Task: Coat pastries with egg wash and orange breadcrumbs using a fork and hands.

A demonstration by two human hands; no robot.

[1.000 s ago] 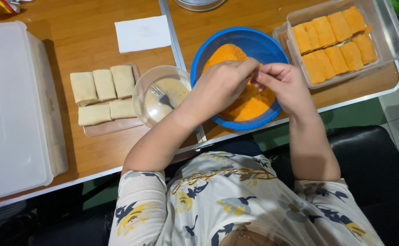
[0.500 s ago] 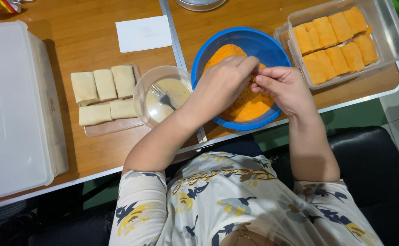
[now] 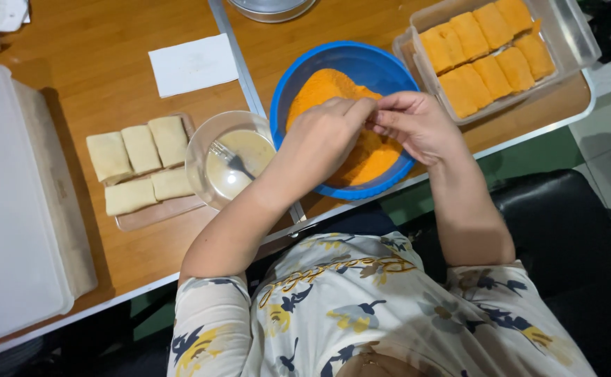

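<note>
Your wooden surface (image 3: pixel 75 91) carries a large white lidded box (image 3: pixel 12 209). The clear tray (image 3: pixel 564 35) holds eight coated rolls; five uncoated rolls (image 3: pixel 141 164) lie beside the glass bowl (image 3: pixel 211 136). Coating appears in hand: your left hand (image 3: pixel 323 136) and right hand (image 3: pixel 417 126) meet over the blue bowl (image 3: pixel 361 59) of orange crumbs. Fingers are pinched together; whether they hold anything, you cannot tell. Next likely calls for a complete crumb cover.

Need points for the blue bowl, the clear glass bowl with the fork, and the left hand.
blue bowl (image 3: pixel 382 64), head view, on the bare inner wall at the upper right.
clear glass bowl (image 3: pixel 201 136), head view, on the left rim.
left hand (image 3: pixel 323 136), head view, on the back of the hand.
</note>
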